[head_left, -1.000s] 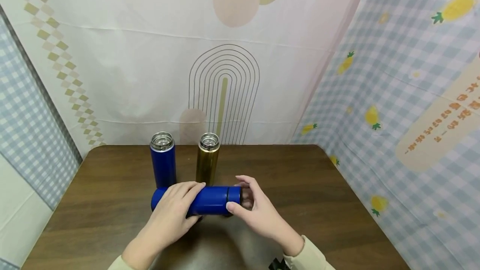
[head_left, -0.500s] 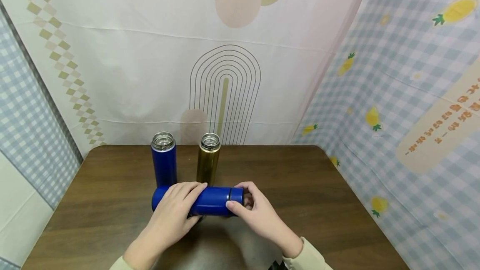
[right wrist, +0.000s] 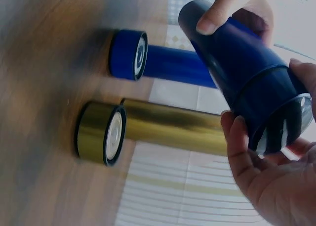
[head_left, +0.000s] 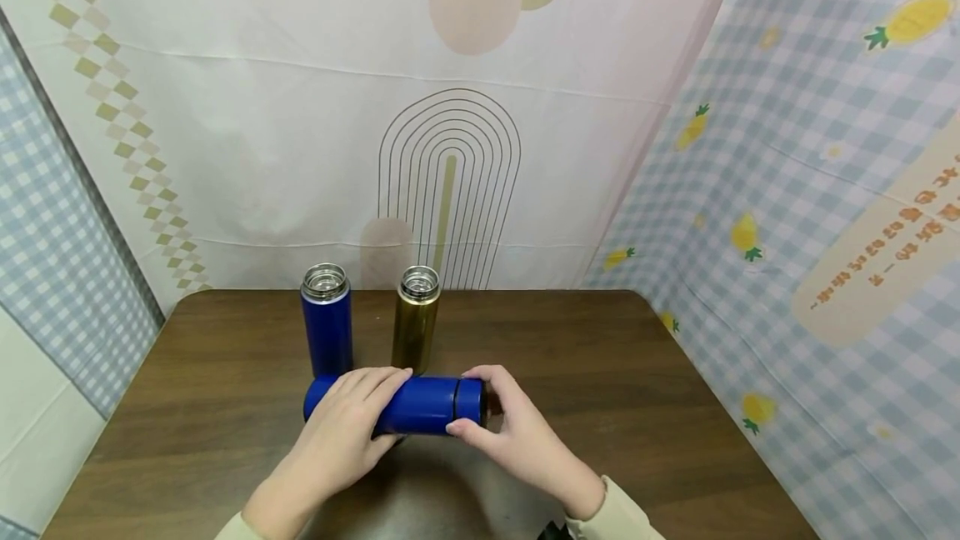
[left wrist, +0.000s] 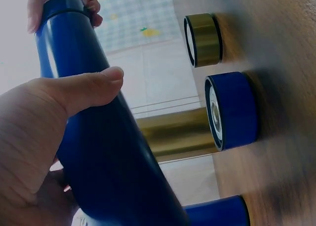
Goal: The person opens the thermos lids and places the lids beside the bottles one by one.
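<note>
A capped blue thermos lies sideways in the air above the table, between both hands. My left hand grips its body, thumb along the near side. At the other end my right hand holds the blue cap, thumb below and fingers over the far side. Behind stand two uncapped thermoses, one blue and one gold, their steel mouths facing up. Their loose lids, a blue lid and a gold lid, sit on the table, hidden from the head view by the held thermos.
The brown wooden table reaches back to a patterned white cloth. A checked cloth with pineapples hangs along the right side, and another checked cloth on the left.
My right hand's fingers have shifted on the cap, its raised index finger coming down to the cap's far edge. The thermos and my left hand have barely moved.
</note>
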Demonstrator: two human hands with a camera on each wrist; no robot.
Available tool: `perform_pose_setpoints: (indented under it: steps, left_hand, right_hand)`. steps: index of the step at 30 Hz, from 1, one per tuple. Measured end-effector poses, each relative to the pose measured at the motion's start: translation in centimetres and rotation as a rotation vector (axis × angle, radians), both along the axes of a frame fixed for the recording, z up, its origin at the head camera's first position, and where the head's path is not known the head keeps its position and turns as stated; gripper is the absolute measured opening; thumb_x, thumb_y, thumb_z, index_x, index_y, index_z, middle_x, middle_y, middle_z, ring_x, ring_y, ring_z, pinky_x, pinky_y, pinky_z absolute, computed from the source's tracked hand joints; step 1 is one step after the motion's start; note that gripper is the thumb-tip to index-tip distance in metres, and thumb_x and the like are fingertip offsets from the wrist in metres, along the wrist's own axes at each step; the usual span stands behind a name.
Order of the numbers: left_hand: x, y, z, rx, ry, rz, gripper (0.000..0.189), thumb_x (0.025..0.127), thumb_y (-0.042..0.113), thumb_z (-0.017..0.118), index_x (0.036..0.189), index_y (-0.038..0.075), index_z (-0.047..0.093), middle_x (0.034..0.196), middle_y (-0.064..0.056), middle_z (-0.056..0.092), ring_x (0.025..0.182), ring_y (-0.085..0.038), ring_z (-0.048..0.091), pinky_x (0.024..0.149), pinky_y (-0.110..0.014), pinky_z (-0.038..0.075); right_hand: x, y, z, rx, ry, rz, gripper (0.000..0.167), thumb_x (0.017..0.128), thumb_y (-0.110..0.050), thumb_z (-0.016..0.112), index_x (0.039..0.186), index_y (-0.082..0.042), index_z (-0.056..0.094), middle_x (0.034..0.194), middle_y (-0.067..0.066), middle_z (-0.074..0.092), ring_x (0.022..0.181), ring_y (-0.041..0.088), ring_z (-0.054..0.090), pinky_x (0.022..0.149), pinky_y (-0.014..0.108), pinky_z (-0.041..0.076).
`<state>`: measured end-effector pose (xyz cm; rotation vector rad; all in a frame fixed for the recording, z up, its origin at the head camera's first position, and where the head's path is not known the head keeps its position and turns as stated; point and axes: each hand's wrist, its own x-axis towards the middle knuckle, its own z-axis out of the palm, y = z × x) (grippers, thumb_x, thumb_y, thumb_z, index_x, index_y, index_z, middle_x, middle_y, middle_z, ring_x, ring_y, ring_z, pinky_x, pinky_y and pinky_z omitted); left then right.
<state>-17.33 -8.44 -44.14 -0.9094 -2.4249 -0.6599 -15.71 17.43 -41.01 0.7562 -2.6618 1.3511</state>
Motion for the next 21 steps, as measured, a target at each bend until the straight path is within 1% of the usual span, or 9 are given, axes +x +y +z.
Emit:
perform_pose_setpoints:
  steps: [4,5,7,10,13,15,17,18,21]
  left_hand:
    - [0.10,-0.16,-0.07,-0.008,-0.051,-0.014,0.076,0.067,0.023,0.087,0.135,0.012,0.055,0.125,-0.003,0.060,0.116,-0.022,0.054,0.100,-0.045,0.041]
    - [0.12,-0.18,-0.11,-0.011,-0.061,-0.017,0.076,0.067,0.024,0.086,0.135,0.012,0.054,0.125,-0.003,0.060,0.116,-0.022,0.054,0.101,-0.044,0.040]
    - [0.18,-0.20,-0.13,-0.018,-0.082,-0.019,0.076,0.068,0.024,0.086,0.136,0.011,0.054,0.126,-0.004,0.059,0.118,-0.022,0.053,0.102,-0.044,0.039]
    - [0.22,-0.16,-0.12,-0.023,-0.106,-0.004,0.076,0.071,0.026,0.085,0.137,0.013,0.052,0.128,-0.003,0.057,0.119,-0.023,0.050,0.103,-0.045,0.037]
    - [0.18,-0.05,-0.13,-0.010,-0.100,0.007,0.076,0.071,0.026,0.085,0.138,0.014,0.051,0.127,-0.003,0.056,0.119,-0.023,0.049,0.103,-0.047,0.036]
    - [0.14,-0.01,-0.22,0.009,-0.074,0.004,0.076,0.070,0.024,0.085,0.137,0.014,0.051,0.127,-0.004,0.056,0.118,-0.024,0.050,0.102,-0.048,0.036]
    - [0.08,0.04,-0.35,0.029,-0.026,-0.002,0.076,0.068,0.021,0.086,0.136,0.013,0.053,0.125,-0.004,0.057,0.117,-0.025,0.051,0.101,-0.049,0.036]
    - [0.07,0.06,-0.41,0.036,-0.006,-0.001,0.076,0.067,0.020,0.086,0.135,0.012,0.053,0.124,-0.005,0.057,0.116,-0.025,0.051,0.101,-0.049,0.036]
    - [0.11,0.10,-0.49,0.057,0.033,0.006,0.077,0.064,0.017,0.087,0.134,0.011,0.054,0.124,-0.006,0.057,0.115,-0.026,0.051,0.101,-0.048,0.036]
  right_hand:
    - [-0.13,0.18,-0.10,0.104,0.202,0.091,0.055,0.087,-0.036,0.072,0.130,-0.018,0.044,0.127,-0.004,0.048,0.106,0.012,0.053,0.086,0.029,0.049]
    - [-0.16,0.22,-0.13,0.122,0.240,0.110,0.055,0.088,-0.034,0.072,0.131,-0.016,0.044,0.130,-0.002,0.046,0.110,0.013,0.051,0.088,0.029,0.048]
    - [-0.21,0.27,-0.21,0.137,0.270,0.125,0.056,0.088,-0.033,0.071,0.133,-0.016,0.042,0.133,-0.002,0.044,0.115,0.013,0.049,0.091,0.030,0.047]
    - [-0.18,0.25,-0.27,0.106,0.226,0.098,0.063,0.088,-0.035,0.071,0.138,-0.017,0.038,0.134,-0.002,0.042,0.113,0.014,0.050,0.091,0.031,0.048]
    - [-0.09,0.08,-0.23,0.054,0.118,0.004,0.074,0.085,-0.042,0.072,0.144,-0.026,0.031,0.134,-0.007,0.042,0.111,0.011,0.050,0.088,0.032,0.048]
    - [-0.06,-0.04,-0.13,0.026,0.054,-0.058,0.076,0.085,-0.045,0.072,0.145,-0.032,0.027,0.133,-0.006,0.045,0.108,0.010,0.052,0.087,0.034,0.048]
    - [-0.09,-0.14,-0.05,0.015,-0.007,-0.117,0.073,0.085,-0.047,0.071,0.143,-0.035,0.029,0.129,-0.007,0.047,0.104,0.009,0.054,0.085,0.034,0.050]
    - [-0.10,-0.16,-0.01,0.010,-0.036,-0.136,0.070,0.085,-0.047,0.070,0.142,-0.035,0.031,0.126,-0.006,0.049,0.100,0.010,0.056,0.083,0.033,0.051]
    - [-0.11,-0.18,0.06,0.019,-0.099,-0.165,0.061,0.088,-0.050,0.065,0.138,-0.031,0.035,0.116,-0.004,0.053,0.086,0.011,0.059,0.074,0.030,0.051]
